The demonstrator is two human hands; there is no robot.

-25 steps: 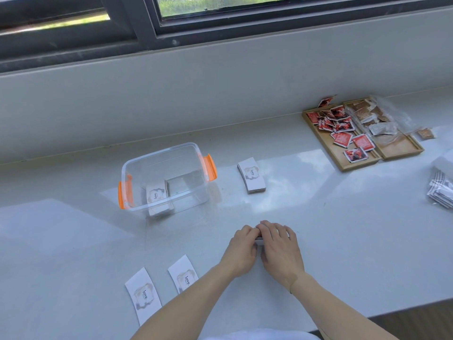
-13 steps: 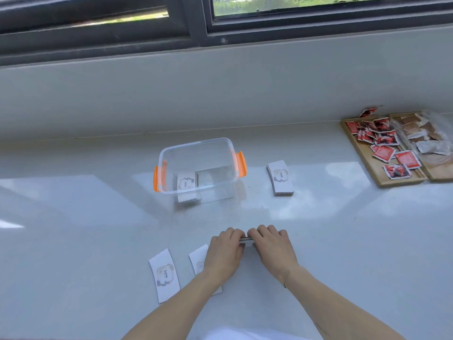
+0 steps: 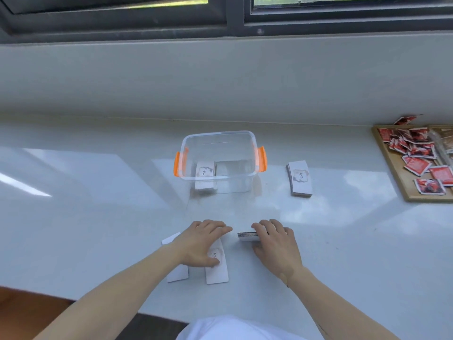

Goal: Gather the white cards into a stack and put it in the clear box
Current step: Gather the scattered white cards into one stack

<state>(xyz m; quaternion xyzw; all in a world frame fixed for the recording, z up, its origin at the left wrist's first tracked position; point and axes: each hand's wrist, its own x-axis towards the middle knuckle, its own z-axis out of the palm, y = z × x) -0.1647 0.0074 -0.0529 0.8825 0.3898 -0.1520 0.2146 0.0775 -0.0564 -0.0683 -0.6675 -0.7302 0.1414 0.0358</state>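
Hands are working low on the pale surface point(image 3: 98, 204), in front of the clear box point(image 3: 220, 163). The right hand point(image 3: 277, 244) is gripping a small stack of white cards point(image 3: 247, 236), its fingers point(image 3: 264, 227) curled over the top and the thumb under the near edge, so the stack's dark edges are showing to the left of the knuckles. The left hand point(image 3: 203, 244) is lying flat with its fingers point(image 3: 215, 228) loosely spread, the thumb pressing on a loose card point(image 3: 217, 271) printed "love". A second loose card point(image 3: 177, 273) is lying just beside it, partly hidden under the wrist. The two hands are sitting apart, not touching.

Inside the box, with its orange latches point(image 3: 261, 158) on both ends, a pile of cards point(image 3: 205, 171) is resting against the left side. Another stack point(image 3: 300, 177) is sitting on the surface to the right of the box, well apart from the hands. At the far right, a wooden tray point(image 3: 402, 182) is holding red packets point(image 3: 416, 165).
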